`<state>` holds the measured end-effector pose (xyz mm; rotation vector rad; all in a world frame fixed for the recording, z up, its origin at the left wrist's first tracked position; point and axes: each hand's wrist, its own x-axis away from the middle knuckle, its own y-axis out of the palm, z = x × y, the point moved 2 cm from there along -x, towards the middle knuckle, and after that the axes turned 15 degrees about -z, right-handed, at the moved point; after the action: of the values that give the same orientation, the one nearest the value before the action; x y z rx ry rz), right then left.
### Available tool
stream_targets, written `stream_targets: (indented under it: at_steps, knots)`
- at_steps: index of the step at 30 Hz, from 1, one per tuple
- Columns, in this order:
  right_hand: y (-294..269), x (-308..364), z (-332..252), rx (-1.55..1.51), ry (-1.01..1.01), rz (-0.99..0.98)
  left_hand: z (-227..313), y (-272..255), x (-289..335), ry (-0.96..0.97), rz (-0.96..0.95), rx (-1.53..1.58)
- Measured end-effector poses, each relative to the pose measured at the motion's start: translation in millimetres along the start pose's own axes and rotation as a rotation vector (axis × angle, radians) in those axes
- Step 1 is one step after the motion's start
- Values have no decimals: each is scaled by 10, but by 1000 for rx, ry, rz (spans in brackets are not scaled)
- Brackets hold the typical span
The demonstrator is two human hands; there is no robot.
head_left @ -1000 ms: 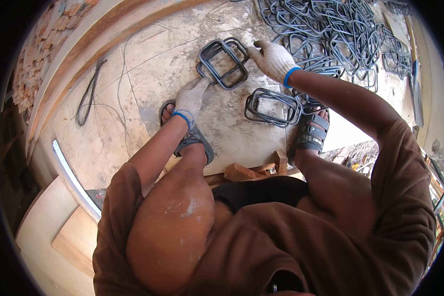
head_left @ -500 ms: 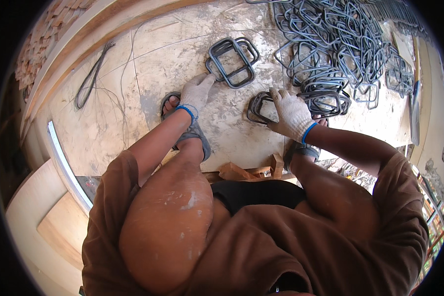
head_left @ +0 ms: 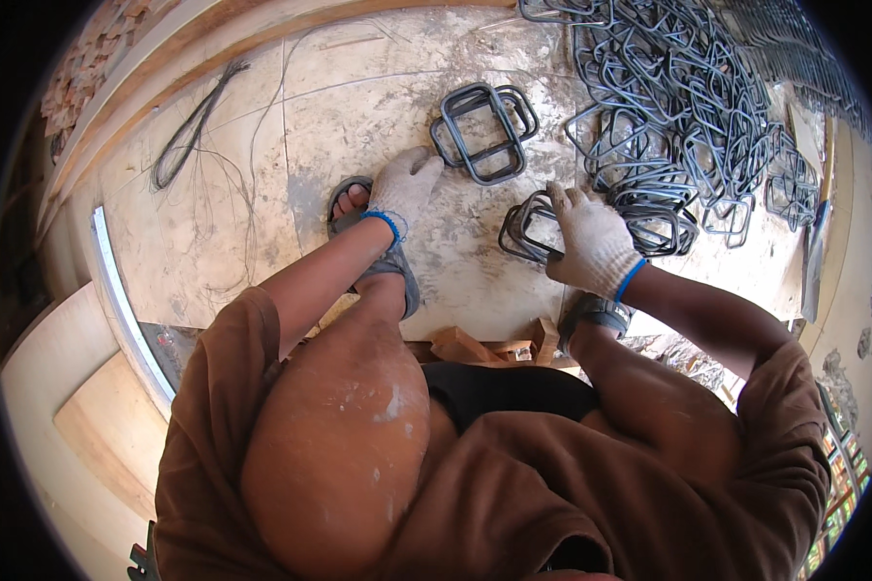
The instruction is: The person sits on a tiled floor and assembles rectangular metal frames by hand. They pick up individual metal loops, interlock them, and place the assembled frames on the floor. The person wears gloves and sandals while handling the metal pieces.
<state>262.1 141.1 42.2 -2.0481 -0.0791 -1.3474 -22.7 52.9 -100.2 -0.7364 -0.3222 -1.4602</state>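
- Holding the right end of a small stack of metal rings (head_left: 525, 230) in the narrow grip of the right hand (head_left: 589, 237), with fingers over the far side and thumb on the near side; too covered to judge how firmly.
- Brought across from the overlapped pair of rings (head_left: 511, 126) within the last second and kept on the stack since; seemingly busy with the stack now, rather than with the pair.
- Keeping the left hand (head_left: 407, 182) low, at ten o'clock from the stack, with a nearly closed grip and just beside the pair, at two o'clock; cannot tell whether touching it.
- Surrounded by a heap of rings (head_left: 664, 107) at one o'clock from the right hand, a sandal (head_left: 606, 312) at six, and a wire bundle (head_left: 194, 136) between nine and ten from the left hand.
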Motion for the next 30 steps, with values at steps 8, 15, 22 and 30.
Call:
stream_targets:
  at_steps: [8, 15, 22, 30]
  knots:
    - [-836, -372, -195, 311, -554, 519, 184, -28, 24, 12, -14, 192]
    - [-1077, -991, -297, 587, -547, 466, 139, -66, -45, -48, 87, 342]
    - [-994, -1070, -259, 553, -519, 483, 604, 16, 133, -75, 49, 469]
    - [-976, -1107, -263, 527, -579, 531, 546, -8, 74, -33, 51, 478]
